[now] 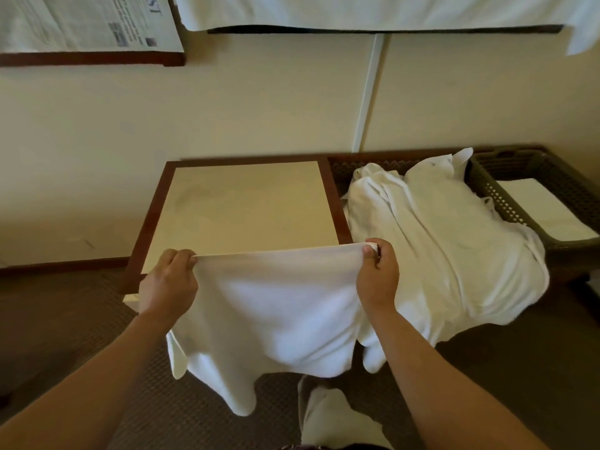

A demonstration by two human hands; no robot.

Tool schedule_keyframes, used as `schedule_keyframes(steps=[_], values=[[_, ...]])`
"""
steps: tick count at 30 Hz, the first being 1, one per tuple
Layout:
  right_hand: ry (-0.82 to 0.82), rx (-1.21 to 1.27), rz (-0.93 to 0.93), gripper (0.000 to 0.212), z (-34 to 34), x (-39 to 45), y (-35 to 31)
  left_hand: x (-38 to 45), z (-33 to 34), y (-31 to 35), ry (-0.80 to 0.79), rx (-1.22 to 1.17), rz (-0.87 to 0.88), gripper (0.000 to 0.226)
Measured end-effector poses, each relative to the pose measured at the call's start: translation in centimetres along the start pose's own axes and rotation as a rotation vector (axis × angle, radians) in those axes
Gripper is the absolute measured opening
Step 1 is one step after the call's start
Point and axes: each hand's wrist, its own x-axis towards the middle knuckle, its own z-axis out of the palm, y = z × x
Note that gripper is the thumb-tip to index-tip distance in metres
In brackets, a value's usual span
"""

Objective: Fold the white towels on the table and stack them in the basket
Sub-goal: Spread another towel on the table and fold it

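Cream wall behind, brown carpet below, and a small table (240,203) with a beige top and dark wood border in front of you. To its right, a heap of unfolded white towels (448,241) sits on a dark bench-like surface, spilling over the near edge. Far right is the dark perforated basket (487,180) with a folded towel (545,209) already lying flat inside.

Step in hand, as I read it: you're spreading one towel to start its fold. Your left hand (170,280) pinches the top left corner of the held towel (276,313), fingers curled over the edge. Your right hand (378,274) pinches the top right corner, thumb on the near side. Both hands are clamped on cloth, neither is free.

The top edge runs taut between your two hands, just at the near edge of the table. The rest hangs below your grip, in front of the table, lower corners dangling loose and uneven toward the carpet. It's unfolded and not lying on the tabletop yet.

Next move probably calls for carrying that top edge forward over the beige top and laying the cloth flat, or bringing the two corners together for a half fold in the air. Keep the edge tight so the hanging part doesn't bunch. The basket is well apart to your right, past the heap, so expect a reach across once it's folded.
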Motion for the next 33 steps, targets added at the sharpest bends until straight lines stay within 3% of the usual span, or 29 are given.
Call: schedule_keyframes(steps=[7, 15, 20, 28, 33], values=[[0.012, -0.073, -0.019, 0.019, 6.5, 12.9, -1.0, 14.0, 4.1, 1.8, -0.021, 0.071, 0.1, 0.019], [-0.044, -0.19, 0.137, 0.025, 16.1, 29.1, 3.3, 29.9, 14.2, 2.7, -0.278, 0.187, 0.074, 0.022], [-0.075, -0.265, 0.082, 0.019, 21.7, 38.0, 7.0, 38.5, 20.0, 2.4, -0.362, 0.23, 0.063, 0.022], [-0.1, -0.389, 0.138, 0.03, 28.6, 50.2, 10.8, 49.4, 28.3, 2.8, -0.439, 0.236, 0.092, 0.025], [-0.076, -0.414, 0.216, 0.014, 30.0, 52.2, 12.2, 51.4, 31.6, 2.8, -0.497, 0.207, 0.026, 0.028]])
